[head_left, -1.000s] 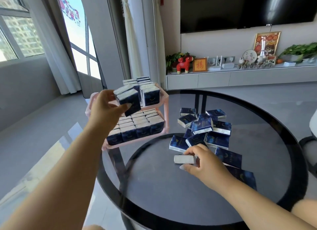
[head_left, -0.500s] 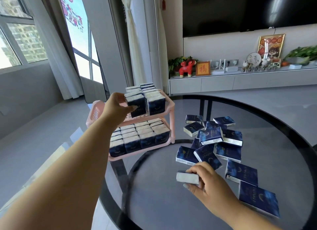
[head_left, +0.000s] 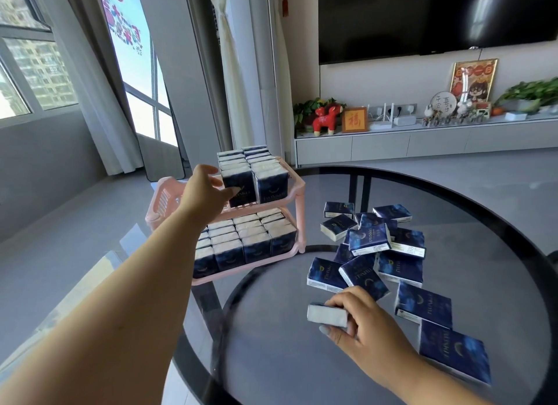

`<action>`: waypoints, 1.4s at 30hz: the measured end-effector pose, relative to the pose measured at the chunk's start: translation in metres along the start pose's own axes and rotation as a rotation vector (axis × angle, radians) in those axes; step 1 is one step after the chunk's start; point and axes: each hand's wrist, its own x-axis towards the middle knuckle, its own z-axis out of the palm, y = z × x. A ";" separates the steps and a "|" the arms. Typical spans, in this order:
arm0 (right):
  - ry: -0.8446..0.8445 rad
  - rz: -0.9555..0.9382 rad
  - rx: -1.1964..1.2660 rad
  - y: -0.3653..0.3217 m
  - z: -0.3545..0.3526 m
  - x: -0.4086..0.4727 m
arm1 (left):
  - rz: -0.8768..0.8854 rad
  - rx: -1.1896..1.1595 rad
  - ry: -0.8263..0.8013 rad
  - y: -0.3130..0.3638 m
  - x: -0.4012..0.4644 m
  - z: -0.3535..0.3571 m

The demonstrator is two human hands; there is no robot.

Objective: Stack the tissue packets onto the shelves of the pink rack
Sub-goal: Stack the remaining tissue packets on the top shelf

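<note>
Tissue packets (head_left: 369, 237) marked "TWINKLE", one (head_left: 327, 315) pinched in right hand (head_left: 367, 329), left hand (head_left: 203, 193) gripping a racked packet (head_left: 238, 183).

Navy tissue packets (head_left: 370, 238) (heaped) beside pink rack (head_left: 297, 190)

"TWINKLE" is printed on the blue tissue packets (head_left: 363, 278); a single Chinese character is shown on the small framed plaque (head_left: 354, 120).

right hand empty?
No, the right hand grips a white-edged tissue packet just above the round dark glass table.
</note>
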 end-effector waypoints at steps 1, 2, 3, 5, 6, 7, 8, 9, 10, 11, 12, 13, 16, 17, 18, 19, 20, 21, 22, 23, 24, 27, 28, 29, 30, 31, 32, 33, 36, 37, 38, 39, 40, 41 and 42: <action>-0.001 -0.001 -0.003 0.000 0.000 0.000 | 0.001 0.011 -0.002 0.000 -0.001 0.000; 0.000 -0.002 -0.001 -0.001 0.000 0.000 | 0.007 0.029 0.000 0.001 -0.002 0.000; 0.003 -0.001 0.006 -0.001 0.000 0.000 | 0.014 0.051 0.007 0.003 -0.003 -0.001; 0.008 0.003 0.014 -0.001 0.000 -0.001 | 0.027 0.099 0.030 0.007 -0.008 -0.004; 0.006 0.006 0.012 -0.001 0.000 -0.001 | 0.034 0.118 0.046 0.010 -0.011 -0.006; 0.004 0.009 0.009 -0.002 0.000 -0.001 | 0.044 0.130 0.069 0.015 -0.015 -0.009; 0.002 0.010 0.005 -0.002 0.000 -0.001 | 0.057 0.130 0.101 0.020 -0.020 -0.012; 0.000 0.014 0.005 -0.001 0.000 -0.001 | 0.074 0.119 0.140 0.026 -0.027 -0.014; -0.001 0.020 0.011 -0.002 -0.001 -0.001 | 0.098 0.099 0.183 0.034 -0.036 -0.015; 0.001 0.028 0.024 -0.003 -0.001 -0.001 | 0.128 0.075 0.222 0.041 -0.047 -0.014; 0.010 0.035 0.040 -0.004 -0.002 -0.001 | 0.159 0.048 0.246 0.049 -0.060 -0.012; 0.027 0.039 0.055 -0.005 -0.004 -0.001 | 0.188 0.010 0.243 0.055 -0.075 -0.007; 0.098 0.047 0.092 -0.016 -0.012 0.002 | 0.203 -0.142 0.049 0.058 -0.121 0.016; 0.129 0.055 0.117 -0.019 -0.015 0.004 | 0.178 -0.185 -0.045 0.055 -0.135 0.024; 0.157 0.071 0.150 -0.023 -0.020 0.005 | 0.141 -0.223 -0.140 0.050 -0.147 0.032; 0.179 0.094 0.185 -0.026 -0.024 0.007 | 0.099 -0.254 -0.231 0.045 -0.159 0.038; 0.193 0.111 0.216 -0.029 -0.029 0.008 | 0.061 -0.280 -0.314 0.041 -0.169 0.043; 0.203 0.124 0.243 -0.030 -0.032 0.009 | 0.035 -0.301 -0.397 0.037 -0.178 0.047; 0.205 0.134 0.269 -0.031 -0.036 0.009 | 0.023 -0.317 -0.476 0.033 -0.186 0.050; 0.209 0.147 0.295 -0.031 -0.039 0.010 | 0.027 -0.323 -0.541 0.030 -0.192 0.053; 0.207 0.163 0.330 -0.032 -0.041 0.010 | 0.040 -0.298 -0.584 0.026 -0.196 0.057; 0.166 0.234 0.470 -0.032 -0.047 0.014 | 0.077 -0.121 -0.553 0.017 -0.201 0.066; 0.156 0.248 0.477 -0.031 -0.048 0.015 | 0.056 -0.137 -0.531 0.014 -0.202 0.067; 0.164 0.248 0.439 -0.027 -0.049 0.017 | 0.014 -0.211 -0.518 0.013 -0.202 0.068; 0.186 0.240 0.363 -0.022 -0.049 0.019 | -0.044 -0.318 -0.506 0.012 -0.202 0.068; 0.219 0.239 0.250 -0.016 -0.049 0.021 | -0.086 -0.402 -0.482 0.009 -0.201 0.068; 0.255 0.257 0.116 -0.009 -0.050 0.022 | -0.106 -0.439 -0.444 0.006 -0.200 0.067; 0.283 0.289 -0.036 -0.003 -0.051 0.024 | -0.116 -0.448 -0.409 0.002 -0.198 0.066; 0.177 0.405 -0.509 0.005 -0.053 0.024 | -0.155 -0.451 -0.337 -0.008 -0.193 0.065; 0.111 0.438 -0.606 0.006 -0.053 0.024 | -0.160 -0.423 -0.320 -0.011 -0.192 0.066; 0.061 0.456 -0.661 0.006 -0.052 0.024 | -0.151 -0.367 -0.310 -0.013 -0.192 0.067; 0.025 0.468 -0.691 0.006 -0.050 0.023 | -0.137 -0.301 -0.318 -0.015 -0.192 0.069; 0.004 0.470 -0.713 0.006 -0.048 0.023 | -0.126 -0.239 -0.340 -0.015 -0.194 0.070; -0.009 0.467 -0.727 0.007 -0.045 0.023 | -0.109 -0.181 -0.378 -0.015 -0.197 0.071; -0.014 0.465 -0.732 0.007 -0.044 0.023 | -0.079 -0.127 -0.422 -0.013 -0.200 0.072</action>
